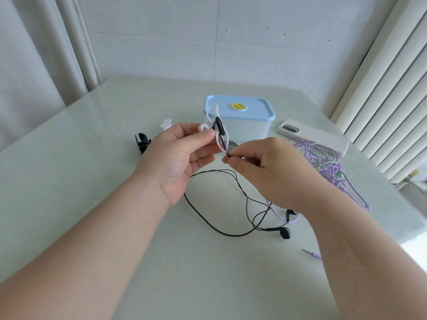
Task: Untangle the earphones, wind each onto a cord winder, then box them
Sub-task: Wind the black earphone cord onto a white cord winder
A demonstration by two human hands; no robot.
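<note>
Thumb and forefinger of the left hand (182, 155) pinch a white cord winder (203, 127) above the middle of the tabletop (69, 181), with the other fingers curled loosely beneath it. The winder stands roughly upright. Its long axis tilts slightly, so the top leans toward the far edge and the bottom points down at the right hand (268, 174). Its outline is hard to make out against the pale box (249, 131) behind it. A short run of black cord lies along the winder and leaves at its lower end, where the right hand's thumb and forefinger pinch it tight, the remaining fingers folded in. The rest of the black earphones (285, 233) trails down onto the tabletop in a wide loose loop toward the near edge. One earbud lies on its side and points toward the right edge. The other is partly hidden behind the right wrist. Purple earphones (328, 165) lie in a tangled heap near the right edge, partly covered by the right hand, and their plug (314, 254) shows just beside the right forearm. The box stands toward the far edge with its blue lid (256, 110) on. A phone (318, 139) lies face down beside it, its long axis angled toward the right edge. A black cord winder (142, 143) and a second white winder (166, 124) rest left of the box, both partly hidden by the left hand.
</note>
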